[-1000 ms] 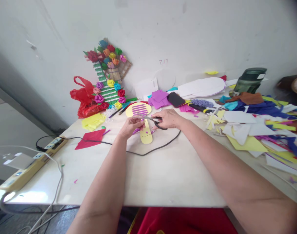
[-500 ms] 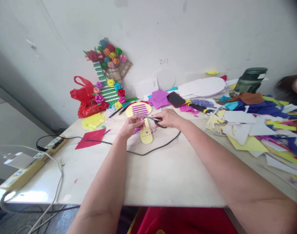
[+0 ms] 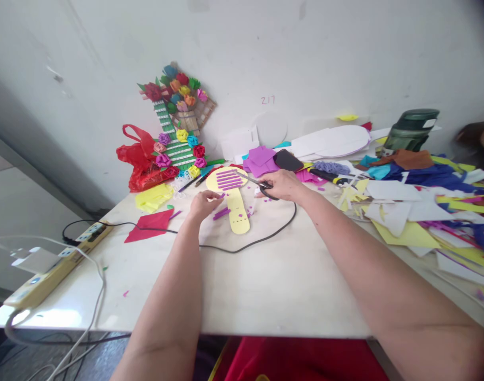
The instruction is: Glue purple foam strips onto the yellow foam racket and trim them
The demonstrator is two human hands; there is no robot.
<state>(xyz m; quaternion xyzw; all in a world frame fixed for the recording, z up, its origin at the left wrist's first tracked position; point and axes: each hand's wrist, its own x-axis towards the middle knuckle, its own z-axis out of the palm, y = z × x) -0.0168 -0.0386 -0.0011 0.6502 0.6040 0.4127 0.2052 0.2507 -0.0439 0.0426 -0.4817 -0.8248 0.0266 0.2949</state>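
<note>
My right hand [image 3: 286, 186] is closed round the black handles of a pair of scissors [image 3: 253, 180], whose blades point left over the yellow paper shape. My left hand [image 3: 204, 205] pinches a small purple paper strip [image 3: 221, 196] between thumb and fingertips, left of the shape's stem. The yellow paper shape [image 3: 237, 203] lies flat, with a rounded head and a long stem. Several purple strips [image 3: 229, 180] run in rows across its head. More purple strips [image 3: 221, 213] lie left of the stem, and small purple snippets are scattered around it.
A black cable [image 3: 242, 248] loops across the table in front of the shape. Behind stand paper-flower crafts [image 3: 178, 143] and a red bag [image 3: 140, 159]. A phone [image 3: 287, 161] lies on purple paper. Paper scraps [image 3: 404, 211] and a green bottle [image 3: 412, 131] fill the right; a power strip [image 3: 55, 270] lies left.
My hands have moved apart: the left went left with the purple strip, the right went right and slightly up with the scissors. The strip and the blades are now separated.
</note>
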